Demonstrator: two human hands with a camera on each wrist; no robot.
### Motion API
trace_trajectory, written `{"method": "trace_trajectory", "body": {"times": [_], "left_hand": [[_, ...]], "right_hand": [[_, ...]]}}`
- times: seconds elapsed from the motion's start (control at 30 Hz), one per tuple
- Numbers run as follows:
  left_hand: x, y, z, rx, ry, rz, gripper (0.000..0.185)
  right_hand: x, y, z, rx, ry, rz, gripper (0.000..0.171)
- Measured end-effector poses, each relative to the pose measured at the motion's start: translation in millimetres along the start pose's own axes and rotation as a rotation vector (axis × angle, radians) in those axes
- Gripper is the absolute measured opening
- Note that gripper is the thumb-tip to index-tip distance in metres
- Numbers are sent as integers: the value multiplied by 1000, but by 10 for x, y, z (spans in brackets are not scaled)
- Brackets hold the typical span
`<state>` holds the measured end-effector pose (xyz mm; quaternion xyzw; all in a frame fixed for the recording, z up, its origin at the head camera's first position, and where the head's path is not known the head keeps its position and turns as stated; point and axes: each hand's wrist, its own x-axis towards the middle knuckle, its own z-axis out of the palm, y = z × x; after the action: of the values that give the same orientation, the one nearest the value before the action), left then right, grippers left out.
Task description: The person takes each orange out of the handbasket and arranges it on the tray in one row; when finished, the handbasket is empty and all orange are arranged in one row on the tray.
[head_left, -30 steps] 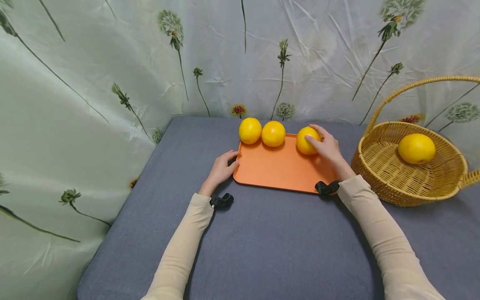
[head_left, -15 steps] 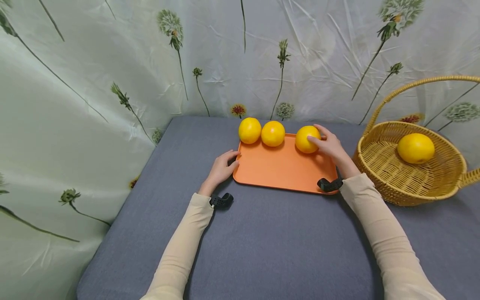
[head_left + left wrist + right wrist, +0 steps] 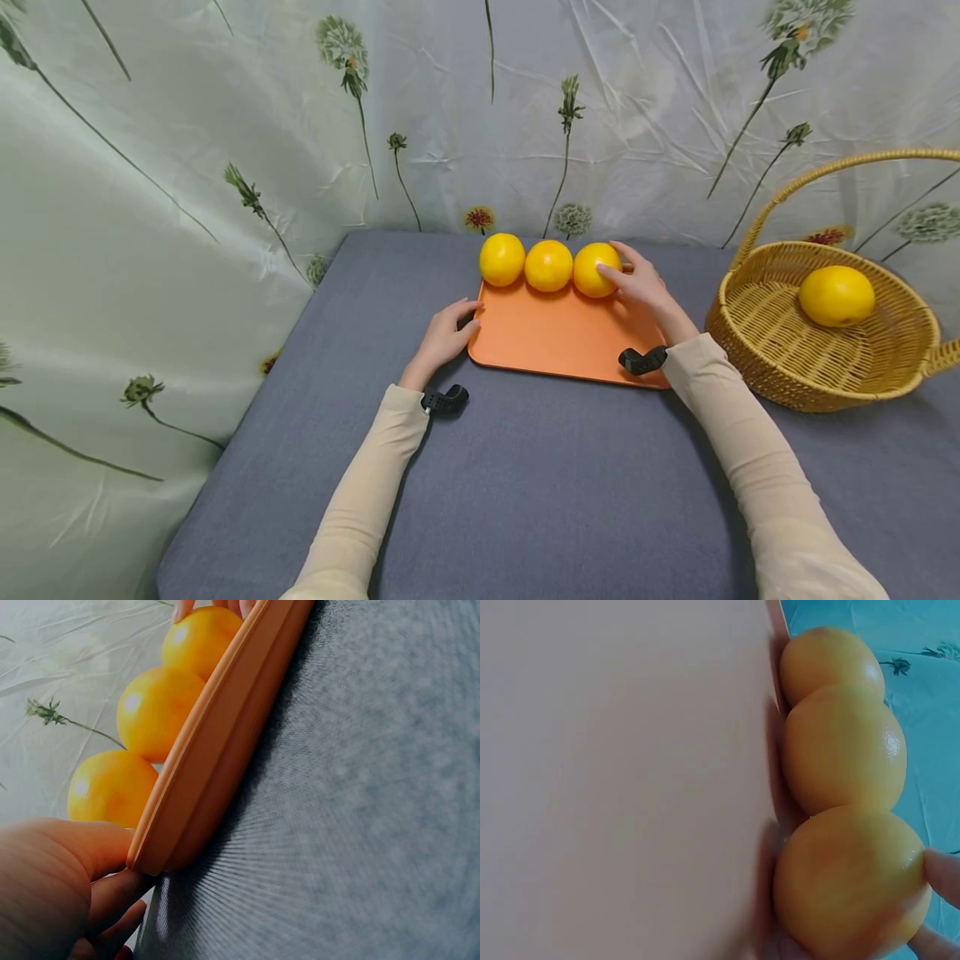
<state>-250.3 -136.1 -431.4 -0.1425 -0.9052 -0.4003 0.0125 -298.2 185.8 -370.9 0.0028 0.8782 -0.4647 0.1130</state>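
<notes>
My right hand holds an orange at the tray's far edge, thumb on its near side and fingers round the back right. To its left sit the middle orange and the left orange, in a row along the far rim. In the right wrist view the held orange meets the middle orange. My left hand touches the left edge of the orange tray, thumb and fingers fairly straight. The left wrist view shows the thumb against the tray's corner.
A wicker basket with a tall handle stands right of the tray, holding another orange. Grey-blue cloth covers the table. A flower-printed curtain hangs right behind the tray and along the left side.
My right hand has moved left with its orange, closing the gap to the middle orange. The left hand and the other oranges have stayed in place.
</notes>
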Motion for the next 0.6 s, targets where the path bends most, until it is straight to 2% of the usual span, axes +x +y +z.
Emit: {"method": "trace_trajectory", "body": {"times": [0.33, 0.6], "left_hand": [[0, 4, -19, 4, 2, 8, 39], [2, -6, 3, 7, -6, -5, 39]], "right_hand": [[25, -31, 10, 29, 5, 15, 72], [10, -20, 1, 64, -29, 9, 73]]}}
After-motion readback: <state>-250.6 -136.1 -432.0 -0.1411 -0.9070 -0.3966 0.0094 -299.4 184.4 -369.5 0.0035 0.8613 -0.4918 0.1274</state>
